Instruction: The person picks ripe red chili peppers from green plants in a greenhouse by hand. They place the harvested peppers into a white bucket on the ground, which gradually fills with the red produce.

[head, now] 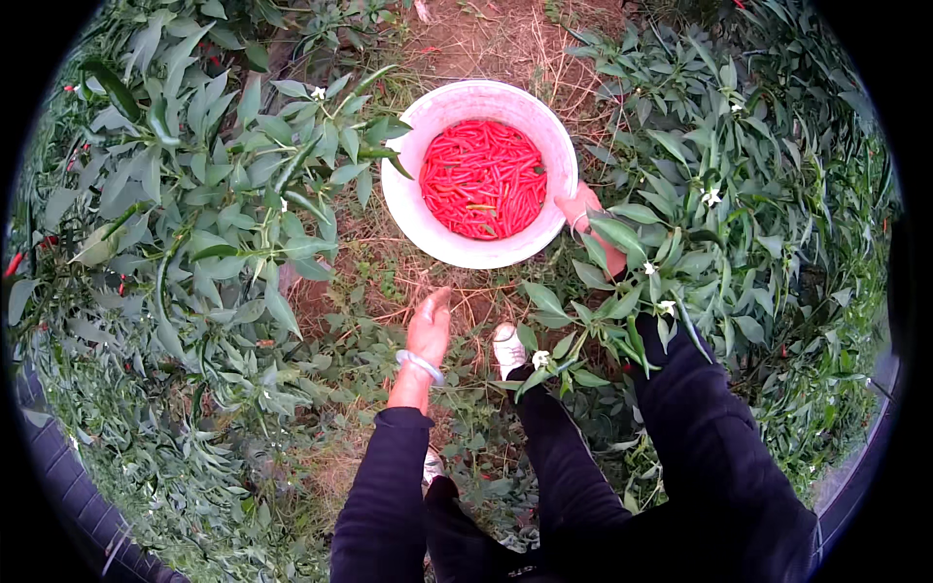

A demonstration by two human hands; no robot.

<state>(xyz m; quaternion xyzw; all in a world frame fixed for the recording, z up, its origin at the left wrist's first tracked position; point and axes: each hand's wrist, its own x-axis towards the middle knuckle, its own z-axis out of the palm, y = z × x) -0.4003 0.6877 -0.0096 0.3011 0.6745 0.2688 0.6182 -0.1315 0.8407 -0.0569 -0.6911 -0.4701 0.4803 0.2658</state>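
A white plastic bucket (478,251) stands on the ground ahead of me, part filled with red chili peppers (482,178). My right hand (583,208) is at the bucket's right rim, its fingertips on the outer side; pepper leaves cover part of its wrist and forearm. Below the bucket is my left hand (430,324), apart from it, with a pale bangle (420,366) on the wrist. Nothing shows in that hand, its fingers extended forward. Green chili peppers (295,166) hang on the plant to the left of the bucket.
Leafy pepper plants (219,175) line the left side, and more pepper plants (729,182) line the right, with branches reaching over my right arm. Dry stalks and soil (503,36) lie beyond the bucket. My white shoe (508,348) is on the weedy path.
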